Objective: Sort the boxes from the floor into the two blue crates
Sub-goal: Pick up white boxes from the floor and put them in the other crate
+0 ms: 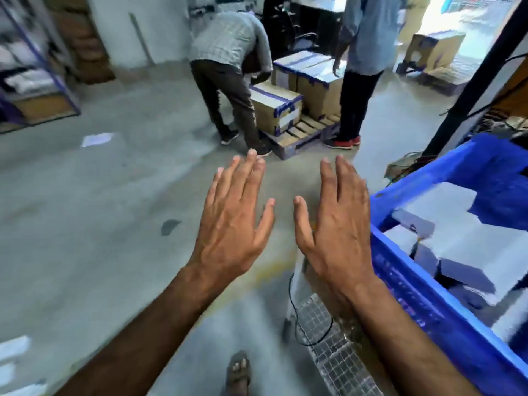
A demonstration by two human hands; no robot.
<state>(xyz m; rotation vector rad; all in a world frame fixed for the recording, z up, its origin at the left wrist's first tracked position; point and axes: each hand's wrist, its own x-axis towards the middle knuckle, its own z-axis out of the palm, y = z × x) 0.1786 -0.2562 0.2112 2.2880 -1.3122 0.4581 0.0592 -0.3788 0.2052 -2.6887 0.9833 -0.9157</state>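
Both hands are held out over the grey concrete floor (85, 238), backs up, holding nothing. On the left hand (237, 221) the fingers are straight and slightly fanned; on the right hand (334, 224) they are straight too, with the thumb set apart. The two hands are near each other but not touching.

The blue plastic crate (423, 307) is seen at the right edge, cut off by the frame so its far side and bottom corner are lost. White rectangular boxes (463, 241) are lying inside it, tilted against one another; their faces are washed out and no print can be read. Raised lettering is visible on the crate's near wall, but it is too smeared to be made out. Only one crate is in view.

A wire mesh panel (334, 350) is seen below the right forearm, partly hidden by it. A sandalled foot (238, 370) is caught at the bottom edge.

Further off, brown cardboard cartons with blue tape (275, 110) are stacked on a wooden pallet (303, 132). A white label is shown on the nearest carton, unreadable. Two people are standing at the pallet, one bent over; both are cut off at the top. The metal shelving (34, 81) at the left is blurred.
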